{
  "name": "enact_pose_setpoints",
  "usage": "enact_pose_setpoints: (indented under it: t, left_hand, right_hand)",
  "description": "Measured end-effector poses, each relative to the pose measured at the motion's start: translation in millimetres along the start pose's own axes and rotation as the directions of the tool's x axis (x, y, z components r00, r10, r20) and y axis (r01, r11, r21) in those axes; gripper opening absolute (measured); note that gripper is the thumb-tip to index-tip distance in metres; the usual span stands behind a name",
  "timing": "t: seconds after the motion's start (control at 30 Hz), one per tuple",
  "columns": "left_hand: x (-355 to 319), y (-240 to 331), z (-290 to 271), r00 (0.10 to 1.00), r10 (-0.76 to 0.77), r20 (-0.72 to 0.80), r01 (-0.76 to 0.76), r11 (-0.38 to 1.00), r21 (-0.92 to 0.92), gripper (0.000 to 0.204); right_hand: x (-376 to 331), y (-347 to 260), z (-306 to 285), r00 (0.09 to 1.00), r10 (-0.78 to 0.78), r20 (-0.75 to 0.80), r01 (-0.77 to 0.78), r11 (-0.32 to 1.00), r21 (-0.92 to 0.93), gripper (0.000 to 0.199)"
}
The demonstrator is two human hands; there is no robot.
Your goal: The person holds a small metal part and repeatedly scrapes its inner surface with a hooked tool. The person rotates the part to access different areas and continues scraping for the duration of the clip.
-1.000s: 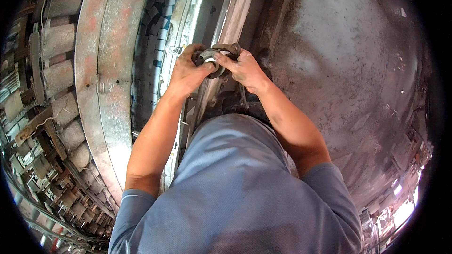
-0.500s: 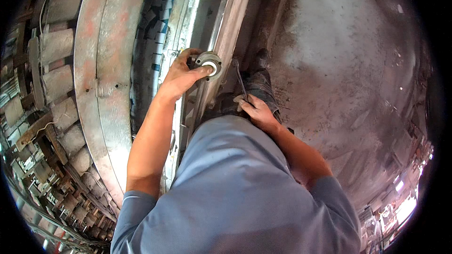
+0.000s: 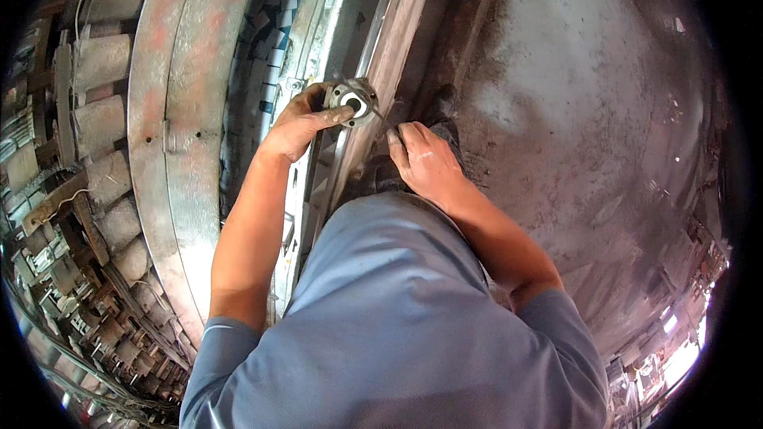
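My left hand (image 3: 296, 129) grips a round metal flange (image 3: 368, 88) with holes near its rim and a white ring round a dark centre. The thumb lies across its face and the fingers wrap behind its left side. My right hand (image 3: 429, 157) is closed on the end of a thin metal rod-like tool (image 3: 383, 117). The tool slants up and left across the flange; motion smears it, and I cannot tell whether it touches the face. The flange is over a long metal rail (image 3: 397, 28).
A wide curved metal band (image 3: 187, 71) runs along the left, with rows of worn blocks (image 3: 103, 63) beyond it. A pale channel edge (image 3: 318, 40) lies between band and rail. To the right stretches a stained metal surface (image 3: 556, 151). A dark shoe (image 3: 442, 103) shows beyond my right hand.
My right hand has moved up and left, bringing the tool from beside the flange to across it. The flange has tilted slightly in my left hand, which stays nearly in place.
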State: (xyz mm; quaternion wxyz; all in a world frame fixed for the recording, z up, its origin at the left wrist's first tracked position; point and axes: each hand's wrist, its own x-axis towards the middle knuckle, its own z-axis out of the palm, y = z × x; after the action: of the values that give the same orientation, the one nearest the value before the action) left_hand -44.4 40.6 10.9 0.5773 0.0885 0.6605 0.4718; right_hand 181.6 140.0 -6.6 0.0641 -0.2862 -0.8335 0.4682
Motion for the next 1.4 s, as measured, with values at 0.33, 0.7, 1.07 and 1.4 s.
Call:
enact_pose_setpoints:
  t: [0.33,0.7,1.07,1.4]
  left_hand:
    - [-0.2,2.4,5.0,1.000,-0.010,0.015,0.010,1.000,-0.018,0.061]
    - [-6.3,4.2,8.3,0.999,-0.037,-0.014,0.038,0.995,0.093,0.058]
    - [5.5,-10.4,0.7,0.996,0.080,0.028,-0.079,0.996,-0.040,0.063]
    - [5.6,-7.0,-1.3,0.998,0.034,0.053,-0.035,0.999,0.014,0.060]
  right_hand:
    - [3.3,-17.2,-16.6,0.998,-0.035,-0.043,0.036,0.999,0.021,0.024]
    - [0.1,-22.9,-15.0,0.989,-0.098,-0.114,0.109,0.990,0.088,0.026]
    - [20.0,-10.6,-7.6,0.984,0.118,0.135,-0.102,0.987,-0.126,0.027]
    - [12.7,-14.3,-8.7,0.995,-0.087,-0.047,0.088,0.996,0.012,0.030]
